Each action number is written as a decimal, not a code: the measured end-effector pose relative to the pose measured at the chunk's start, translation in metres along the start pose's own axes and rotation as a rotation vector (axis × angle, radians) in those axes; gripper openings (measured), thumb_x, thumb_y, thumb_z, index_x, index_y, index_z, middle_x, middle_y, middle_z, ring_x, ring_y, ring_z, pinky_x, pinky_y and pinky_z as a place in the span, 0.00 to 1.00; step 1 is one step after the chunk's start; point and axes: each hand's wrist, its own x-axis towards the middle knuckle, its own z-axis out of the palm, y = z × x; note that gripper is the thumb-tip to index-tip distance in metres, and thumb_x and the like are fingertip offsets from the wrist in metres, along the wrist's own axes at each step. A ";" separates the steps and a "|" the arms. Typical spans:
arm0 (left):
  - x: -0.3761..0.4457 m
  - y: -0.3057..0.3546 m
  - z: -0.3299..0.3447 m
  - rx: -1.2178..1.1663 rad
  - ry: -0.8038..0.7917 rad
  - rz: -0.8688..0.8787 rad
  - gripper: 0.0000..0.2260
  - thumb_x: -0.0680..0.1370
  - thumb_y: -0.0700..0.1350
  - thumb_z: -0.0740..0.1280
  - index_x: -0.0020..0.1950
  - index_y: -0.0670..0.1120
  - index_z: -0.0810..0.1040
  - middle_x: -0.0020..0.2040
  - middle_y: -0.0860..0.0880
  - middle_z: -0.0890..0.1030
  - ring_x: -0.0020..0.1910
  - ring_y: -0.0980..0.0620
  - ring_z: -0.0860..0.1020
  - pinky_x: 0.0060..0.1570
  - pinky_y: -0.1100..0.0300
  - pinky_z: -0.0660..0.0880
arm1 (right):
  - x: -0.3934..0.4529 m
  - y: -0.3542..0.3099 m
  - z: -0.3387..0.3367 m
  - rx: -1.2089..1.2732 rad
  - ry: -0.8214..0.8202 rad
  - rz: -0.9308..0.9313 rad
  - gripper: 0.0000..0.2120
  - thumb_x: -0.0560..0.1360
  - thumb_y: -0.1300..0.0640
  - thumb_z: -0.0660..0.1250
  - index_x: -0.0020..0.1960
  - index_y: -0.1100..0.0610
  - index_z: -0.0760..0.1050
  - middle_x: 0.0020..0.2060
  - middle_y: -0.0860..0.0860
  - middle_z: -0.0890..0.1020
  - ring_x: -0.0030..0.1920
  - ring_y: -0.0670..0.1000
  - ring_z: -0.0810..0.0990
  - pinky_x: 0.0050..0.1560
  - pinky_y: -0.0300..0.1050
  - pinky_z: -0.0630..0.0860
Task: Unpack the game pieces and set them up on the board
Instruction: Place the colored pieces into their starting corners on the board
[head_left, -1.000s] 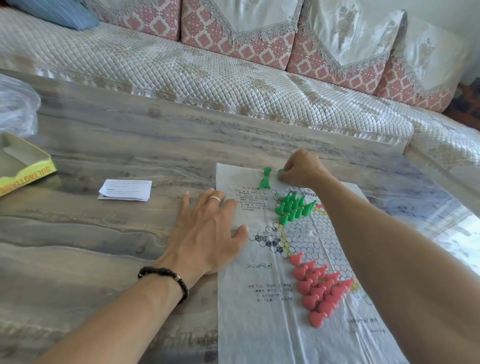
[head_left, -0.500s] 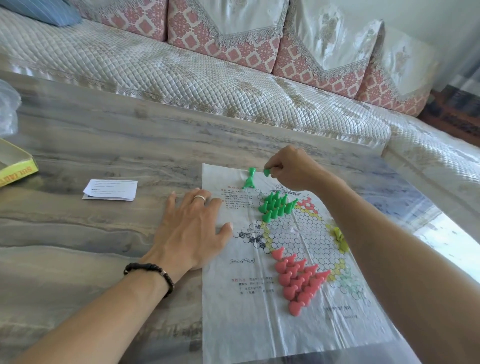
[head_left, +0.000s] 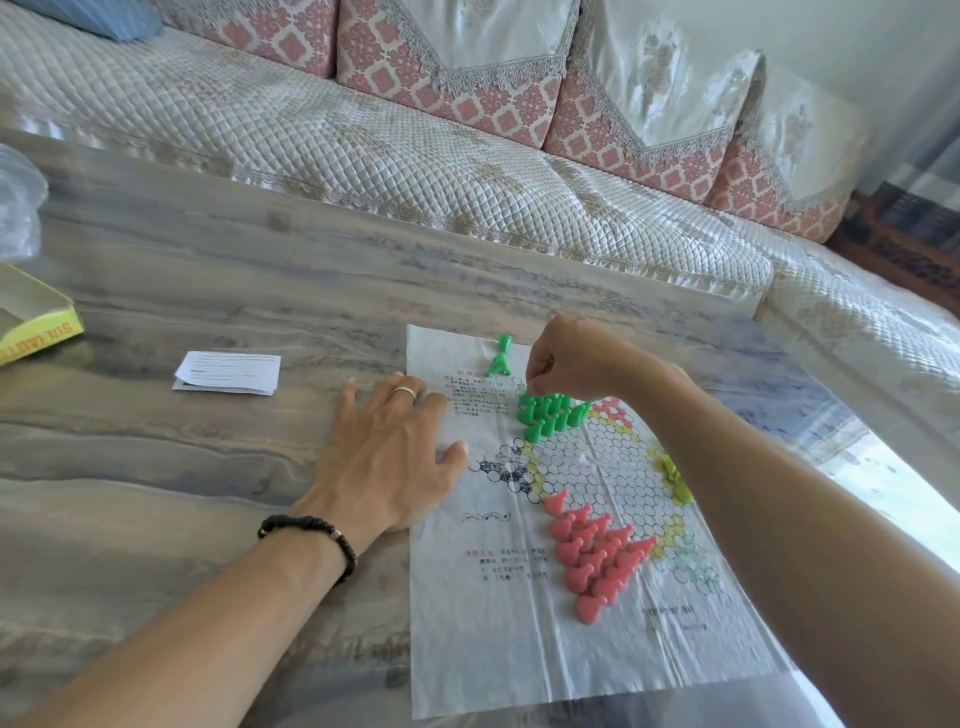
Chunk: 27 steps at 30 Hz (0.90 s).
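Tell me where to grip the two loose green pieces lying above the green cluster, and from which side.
Each of the loose green pieces lies on its side on the board sheet. Pinch one across its narrow neck, coming from above; the flared base would likely slip. The right hand is nearest, though it is pinching at the green cluster.

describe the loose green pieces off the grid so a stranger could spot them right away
On the paper game board spread on the table, look at its far edge, left of the right hand. The two loose green pieces lie there tipped over, apart from the upright green cluster.
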 end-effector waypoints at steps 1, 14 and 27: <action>0.000 0.000 0.000 0.000 0.001 0.001 0.25 0.76 0.63 0.53 0.68 0.52 0.68 0.72 0.49 0.67 0.74 0.50 0.59 0.71 0.42 0.53 | 0.000 0.000 0.001 0.000 -0.008 0.004 0.02 0.72 0.61 0.72 0.43 0.59 0.83 0.30 0.45 0.81 0.23 0.37 0.74 0.23 0.26 0.65; 0.000 -0.001 0.002 -0.008 -0.010 0.005 0.24 0.76 0.63 0.52 0.67 0.52 0.68 0.72 0.49 0.67 0.74 0.49 0.57 0.71 0.43 0.52 | 0.003 0.000 -0.006 0.026 0.129 -0.068 0.08 0.76 0.64 0.66 0.49 0.58 0.83 0.38 0.42 0.81 0.40 0.49 0.83 0.43 0.43 0.82; 0.000 -0.001 0.002 0.006 -0.001 0.007 0.25 0.75 0.63 0.51 0.67 0.52 0.68 0.71 0.48 0.67 0.74 0.49 0.58 0.71 0.41 0.51 | 0.034 -0.011 0.021 -0.050 0.172 -0.119 0.16 0.70 0.68 0.70 0.52 0.51 0.82 0.54 0.48 0.82 0.50 0.45 0.79 0.54 0.42 0.77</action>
